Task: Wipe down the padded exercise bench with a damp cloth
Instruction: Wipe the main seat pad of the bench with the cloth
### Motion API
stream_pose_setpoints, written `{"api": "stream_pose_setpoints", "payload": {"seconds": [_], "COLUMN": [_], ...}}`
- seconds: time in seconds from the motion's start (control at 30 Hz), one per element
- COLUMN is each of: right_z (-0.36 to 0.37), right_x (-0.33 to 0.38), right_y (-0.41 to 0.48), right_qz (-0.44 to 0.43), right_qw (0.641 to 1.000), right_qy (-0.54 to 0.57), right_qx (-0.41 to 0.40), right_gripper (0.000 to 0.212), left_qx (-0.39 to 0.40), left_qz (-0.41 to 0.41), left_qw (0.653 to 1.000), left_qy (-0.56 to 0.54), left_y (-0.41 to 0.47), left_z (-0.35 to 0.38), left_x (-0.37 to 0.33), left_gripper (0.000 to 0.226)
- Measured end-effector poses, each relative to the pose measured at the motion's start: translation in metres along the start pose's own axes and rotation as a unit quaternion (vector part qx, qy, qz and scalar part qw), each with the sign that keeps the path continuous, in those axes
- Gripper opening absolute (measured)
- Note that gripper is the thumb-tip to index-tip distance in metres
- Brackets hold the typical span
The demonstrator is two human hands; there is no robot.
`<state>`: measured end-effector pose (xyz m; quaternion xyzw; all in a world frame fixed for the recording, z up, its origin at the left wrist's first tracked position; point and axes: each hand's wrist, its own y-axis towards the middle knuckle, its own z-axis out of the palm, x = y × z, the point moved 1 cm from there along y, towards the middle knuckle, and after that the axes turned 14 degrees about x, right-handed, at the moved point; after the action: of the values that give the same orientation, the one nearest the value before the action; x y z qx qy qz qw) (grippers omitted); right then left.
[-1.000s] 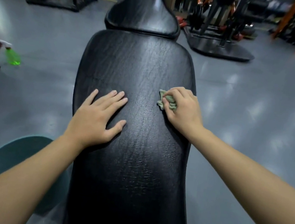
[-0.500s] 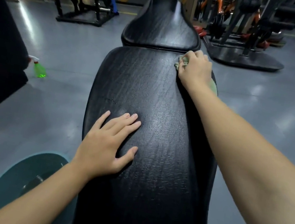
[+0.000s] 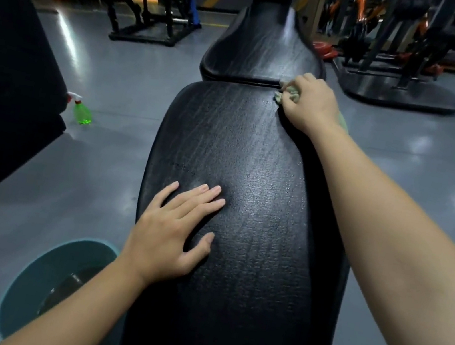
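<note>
The black padded bench (image 3: 253,152) runs away from me down the middle of the head view, with a second, smaller pad (image 3: 264,55) beyond a narrow gap. My right hand (image 3: 311,103) grips a crumpled pale green cloth (image 3: 289,93) at the long pad's far right corner, right by the gap. Most of the cloth is hidden under the fingers. My left hand (image 3: 174,229) rests flat on the near left part of the pad, fingers straight and spread.
A teal bucket (image 3: 30,284) stands on the grey floor at the lower left. A green spray bottle (image 3: 81,111) sits on the floor to the left, beside a dark block (image 3: 1,92). Gym racks (image 3: 152,3) and machines (image 3: 403,66) line the back.
My right hand has slid the cloth from the pad's middle right edge up to its far right corner. The left hand stays flat in the same spot on the pad.
</note>
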<state>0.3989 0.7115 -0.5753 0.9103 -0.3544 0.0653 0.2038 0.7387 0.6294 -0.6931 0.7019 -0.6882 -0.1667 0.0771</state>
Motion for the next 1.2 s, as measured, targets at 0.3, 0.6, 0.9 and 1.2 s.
{"api": "stream_pose_setpoints", "payload": {"seconds": [0.3, 0.6, 0.9, 1.2], "right_z": [0.013, 0.026, 0.026, 0.015], "right_x": [0.01, 0.012, 0.008, 0.008], "right_y": [-0.111, -0.186, -0.125, -0.007], "right_qz": [-0.067, -0.156, -0.156, -0.019], "right_qw": [0.997, 0.985, 0.986, 0.998], "right_qy": [0.033, 0.074, 0.06, 0.028], "right_qx": [-0.003, -0.011, -0.007, -0.043], "right_gripper": [0.016, 0.013, 0.01, 0.022], "left_qx": [0.013, 0.025, 0.009, -0.006], "left_qz": [-0.011, -0.022, -0.016, -0.011], "left_qw": [1.0, 0.999, 1.0, 0.999], "left_qy": [0.014, 0.004, -0.007, -0.047], "left_y": [-0.004, -0.008, -0.007, -0.002], "left_z": [0.0, 0.001, 0.003, 0.002], "left_x": [-0.002, -0.002, 0.0, 0.004], "left_gripper": [0.054, 0.057, 0.056, 0.051]}}
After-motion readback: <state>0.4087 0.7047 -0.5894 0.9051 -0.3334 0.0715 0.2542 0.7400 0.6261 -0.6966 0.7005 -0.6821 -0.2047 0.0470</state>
